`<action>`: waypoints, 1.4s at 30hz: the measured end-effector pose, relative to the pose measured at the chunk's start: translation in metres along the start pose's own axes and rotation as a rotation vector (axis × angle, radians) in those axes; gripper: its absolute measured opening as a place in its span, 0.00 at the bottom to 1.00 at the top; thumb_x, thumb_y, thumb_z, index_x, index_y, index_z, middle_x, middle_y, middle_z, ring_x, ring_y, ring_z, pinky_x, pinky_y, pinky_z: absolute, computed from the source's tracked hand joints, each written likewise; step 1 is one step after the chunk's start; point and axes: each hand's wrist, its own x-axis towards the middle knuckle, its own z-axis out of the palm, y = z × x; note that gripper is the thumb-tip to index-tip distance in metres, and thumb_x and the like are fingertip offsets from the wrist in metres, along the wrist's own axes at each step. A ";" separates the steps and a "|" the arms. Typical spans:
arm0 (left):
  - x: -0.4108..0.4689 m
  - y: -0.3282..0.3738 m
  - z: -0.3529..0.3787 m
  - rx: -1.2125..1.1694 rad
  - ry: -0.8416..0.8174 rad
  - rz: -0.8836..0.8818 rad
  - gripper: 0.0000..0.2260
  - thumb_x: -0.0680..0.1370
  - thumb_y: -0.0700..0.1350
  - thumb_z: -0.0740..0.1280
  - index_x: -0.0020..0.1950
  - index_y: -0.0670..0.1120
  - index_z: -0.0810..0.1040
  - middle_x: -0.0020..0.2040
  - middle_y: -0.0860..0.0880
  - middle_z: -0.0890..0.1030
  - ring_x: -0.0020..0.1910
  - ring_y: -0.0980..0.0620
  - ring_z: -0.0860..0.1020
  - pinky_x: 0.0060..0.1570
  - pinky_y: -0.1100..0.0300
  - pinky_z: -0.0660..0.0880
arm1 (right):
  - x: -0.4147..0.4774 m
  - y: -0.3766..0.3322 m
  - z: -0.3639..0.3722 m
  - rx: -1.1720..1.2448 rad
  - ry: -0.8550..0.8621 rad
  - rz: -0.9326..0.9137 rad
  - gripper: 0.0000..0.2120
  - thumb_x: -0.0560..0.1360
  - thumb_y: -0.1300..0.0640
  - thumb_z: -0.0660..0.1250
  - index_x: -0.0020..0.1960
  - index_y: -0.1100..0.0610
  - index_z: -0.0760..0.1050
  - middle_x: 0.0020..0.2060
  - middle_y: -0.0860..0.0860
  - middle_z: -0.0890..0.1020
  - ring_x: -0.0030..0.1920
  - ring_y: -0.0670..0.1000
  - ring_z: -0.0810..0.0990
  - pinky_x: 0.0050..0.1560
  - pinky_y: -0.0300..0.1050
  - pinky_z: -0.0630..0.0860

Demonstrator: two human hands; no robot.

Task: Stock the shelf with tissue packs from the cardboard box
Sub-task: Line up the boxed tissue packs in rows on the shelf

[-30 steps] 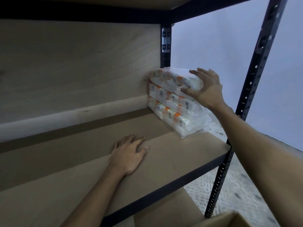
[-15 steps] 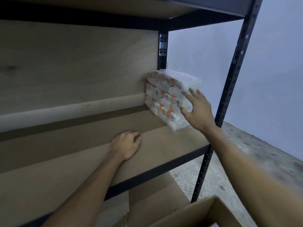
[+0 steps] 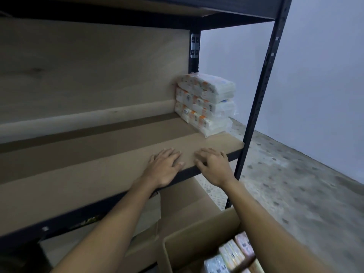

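Empty and spread flat, the left hand (image 3: 163, 170) and right hand (image 3: 213, 167) rest at the shelf's (image 3: 88, 168) front edge, apparently bracing between loads, with packs (image 3: 204, 103) stacked snug in the back right corner and more in the box (image 3: 197, 233) below.

— Can you read anything on the packs?

— No. The stacked white plastic-wrapped tissue packs (image 3: 204, 103), up and beyond my right fingers (image 3: 206, 154), carry orange patches and small dark printed blocks. One looks like a barcode, but the lettering is too small and blurred for me to read.

— And in the box?

— The pale wrapped packs (image 3: 232, 255) in the brown cardboard box (image 3: 197, 239), far below my right fingers, show only smeared dark marks. I can't make out any brand or number.
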 end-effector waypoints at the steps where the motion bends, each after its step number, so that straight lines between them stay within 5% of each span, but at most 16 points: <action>1: -0.008 0.005 0.001 -0.025 0.017 0.016 0.24 0.81 0.59 0.53 0.77 0.56 0.58 0.79 0.53 0.55 0.78 0.52 0.51 0.74 0.50 0.47 | -0.007 -0.002 0.000 0.016 0.019 -0.003 0.20 0.79 0.46 0.59 0.70 0.48 0.70 0.73 0.49 0.69 0.74 0.53 0.62 0.73 0.56 0.57; 9: -0.080 0.050 0.033 -0.276 0.121 0.110 0.22 0.81 0.55 0.58 0.75 0.56 0.63 0.78 0.53 0.59 0.78 0.54 0.50 0.76 0.52 0.41 | -0.097 0.008 0.008 0.174 0.046 0.049 0.21 0.78 0.47 0.62 0.68 0.51 0.73 0.69 0.51 0.74 0.71 0.51 0.68 0.69 0.48 0.64; 21: -0.159 0.058 0.168 -0.468 -0.220 -0.204 0.23 0.79 0.52 0.63 0.74 0.50 0.67 0.75 0.48 0.66 0.73 0.48 0.64 0.72 0.54 0.61 | -0.220 0.050 0.079 0.236 -0.252 0.322 0.25 0.74 0.48 0.69 0.68 0.56 0.72 0.66 0.52 0.76 0.65 0.52 0.74 0.65 0.43 0.67; 26: -0.177 0.056 0.213 -0.457 -0.361 -0.348 0.24 0.79 0.51 0.63 0.74 0.46 0.66 0.73 0.44 0.67 0.72 0.45 0.66 0.70 0.55 0.63 | -0.244 0.071 0.112 0.245 -0.364 0.388 0.27 0.73 0.43 0.68 0.69 0.52 0.71 0.68 0.49 0.74 0.69 0.50 0.70 0.70 0.50 0.65; 31: -0.186 0.065 0.247 -0.450 -0.462 -0.477 0.20 0.78 0.52 0.64 0.67 0.44 0.72 0.66 0.43 0.72 0.65 0.43 0.72 0.61 0.55 0.68 | -0.258 0.082 0.145 0.209 -0.493 0.466 0.32 0.71 0.43 0.71 0.70 0.53 0.68 0.68 0.54 0.72 0.64 0.54 0.75 0.62 0.48 0.72; 38: -0.195 0.076 0.287 -0.351 -0.570 -0.647 0.29 0.76 0.57 0.64 0.74 0.46 0.63 0.71 0.39 0.65 0.70 0.39 0.66 0.67 0.51 0.66 | -0.262 0.098 0.175 0.098 -0.750 0.506 0.37 0.69 0.42 0.72 0.73 0.48 0.63 0.71 0.56 0.65 0.69 0.59 0.66 0.66 0.55 0.69; 42: -0.192 0.077 0.292 -0.240 -0.595 -0.646 0.24 0.78 0.53 0.61 0.72 0.45 0.66 0.72 0.37 0.62 0.70 0.38 0.64 0.68 0.51 0.63 | -0.258 0.102 0.183 0.003 -0.787 0.496 0.31 0.69 0.42 0.71 0.70 0.47 0.67 0.70 0.56 0.63 0.68 0.60 0.64 0.65 0.56 0.69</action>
